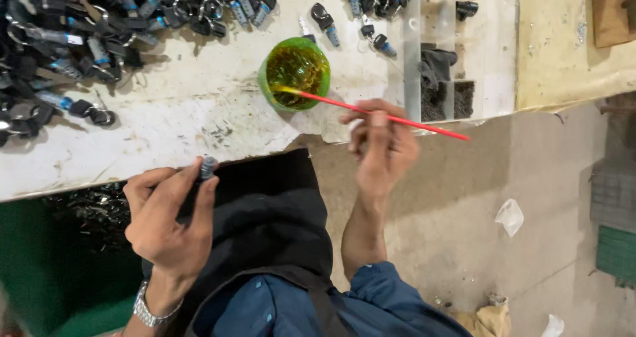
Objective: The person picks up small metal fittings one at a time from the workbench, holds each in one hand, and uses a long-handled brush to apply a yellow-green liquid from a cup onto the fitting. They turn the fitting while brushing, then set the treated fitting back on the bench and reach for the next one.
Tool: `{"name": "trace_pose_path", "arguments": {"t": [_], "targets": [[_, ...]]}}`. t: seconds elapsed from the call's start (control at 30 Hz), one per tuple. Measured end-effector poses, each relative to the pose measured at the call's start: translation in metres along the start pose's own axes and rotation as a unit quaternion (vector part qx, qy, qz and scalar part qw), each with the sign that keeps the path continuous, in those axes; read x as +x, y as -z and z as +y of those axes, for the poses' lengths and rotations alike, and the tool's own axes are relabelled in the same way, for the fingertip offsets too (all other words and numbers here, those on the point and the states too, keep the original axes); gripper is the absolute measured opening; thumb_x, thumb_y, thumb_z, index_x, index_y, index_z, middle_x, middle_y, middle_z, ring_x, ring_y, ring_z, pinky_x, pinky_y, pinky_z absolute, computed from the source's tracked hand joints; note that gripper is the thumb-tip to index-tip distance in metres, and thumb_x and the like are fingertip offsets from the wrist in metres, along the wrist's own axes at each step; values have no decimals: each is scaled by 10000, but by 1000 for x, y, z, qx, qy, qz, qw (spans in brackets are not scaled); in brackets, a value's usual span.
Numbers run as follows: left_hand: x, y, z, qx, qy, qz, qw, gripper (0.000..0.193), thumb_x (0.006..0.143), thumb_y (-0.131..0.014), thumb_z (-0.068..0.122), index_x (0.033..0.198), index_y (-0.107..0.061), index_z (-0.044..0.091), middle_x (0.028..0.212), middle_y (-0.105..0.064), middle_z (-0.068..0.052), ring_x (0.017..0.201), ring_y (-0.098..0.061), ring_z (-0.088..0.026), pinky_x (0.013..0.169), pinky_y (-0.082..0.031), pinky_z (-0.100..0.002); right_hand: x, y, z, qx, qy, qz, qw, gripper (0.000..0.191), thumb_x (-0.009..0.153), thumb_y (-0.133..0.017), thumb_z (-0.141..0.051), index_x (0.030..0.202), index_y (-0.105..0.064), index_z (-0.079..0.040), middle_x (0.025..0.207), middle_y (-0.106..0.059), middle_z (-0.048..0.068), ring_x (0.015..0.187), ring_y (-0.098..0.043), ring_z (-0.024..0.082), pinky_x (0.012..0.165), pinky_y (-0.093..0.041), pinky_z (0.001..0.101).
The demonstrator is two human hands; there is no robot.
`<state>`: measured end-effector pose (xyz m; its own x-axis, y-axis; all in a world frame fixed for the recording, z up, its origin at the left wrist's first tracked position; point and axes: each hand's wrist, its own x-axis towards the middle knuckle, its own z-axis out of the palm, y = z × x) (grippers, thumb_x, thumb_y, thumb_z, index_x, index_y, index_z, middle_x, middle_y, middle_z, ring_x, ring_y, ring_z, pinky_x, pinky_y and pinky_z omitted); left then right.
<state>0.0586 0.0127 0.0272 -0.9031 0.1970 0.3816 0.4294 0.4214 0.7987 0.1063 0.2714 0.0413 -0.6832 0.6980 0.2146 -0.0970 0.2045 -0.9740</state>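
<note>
Two hands working: my right hand is pinching a thin red stick, its tip dipping leftward into the green plastic cup, while my left hand is gripping a small dark cylindrical part, nearer me.

- The table has a white painted top that looks matt, scratched and stained, with a torn edge.
- The small cup is of green see-through plastic, glossy, with a shiny yellow liquid inside.
- The thin brush in the right hand has a smooth red handle, slightly glossy.
- The little part in the left hand looks like dark plastic with a grey metal tip.
- The heap of key parts is black glossy plastic with blue sections and metal rings.
- The sorting box is clear, smooth plastic.
- The wristwatch band is bright, shiny metal.
- The lap cloth is black, soft and matt.
- The floor is rough grey concrete.
</note>
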Motion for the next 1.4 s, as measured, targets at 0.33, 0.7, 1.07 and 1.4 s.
{"name": "trace_pose_path", "arguments": {"t": [0.33, 0.7, 1.07, 1.4], "targets": [[-1, -2, -2, 13, -26, 25, 999, 361, 855, -890, 31, 1187, -749, 35, 1052, -737, -57, 985, -602, -254, 951, -445, -370, 35, 12, -11, -60, 201, 7, 978, 240, 1148, -486, -136, 1136, -610, 70, 832, -669, 198, 528, -581, 168, 436, -359, 236], [11, 1, -2, 0, -53, 16, 998, 357, 845, -907, 72, 1169, -758, 64, 1046, -746, -13, 919, -576, -219, 892, -397, -368, 44, 47, -38, -48, 198, 47, 978, 276, 1182, -569, -166, 1025, -606, 57, 717, -634, 179, 523, -551, 194, 413, -305, 248], [14, -19, 4, -78, -24, -5, 997, 312, 845, -908, 154, 1122, -778, 94, 938, -733, 16, 861, -599, -177, 860, -385, -352, -27, 18, 23, 276, -135, 17, 951, 286, 1103, -569, -298, 1118, -621, -17, 898, -712, 137, 471, -446, 112, 398, -282, 227], [11, -15, 7, -76, 20, 11, 997, 310, 834, -911, 157, 1111, -785, 101, 895, -718, 26, 843, -577, -153, 824, -352, -331, -47, 8, 34, 266, -149, 6, 952, 268, 1100, -538, -274, 1120, -623, -21, 894, -721, 142, 475, -458, 138, 417, -320, 256]]}}
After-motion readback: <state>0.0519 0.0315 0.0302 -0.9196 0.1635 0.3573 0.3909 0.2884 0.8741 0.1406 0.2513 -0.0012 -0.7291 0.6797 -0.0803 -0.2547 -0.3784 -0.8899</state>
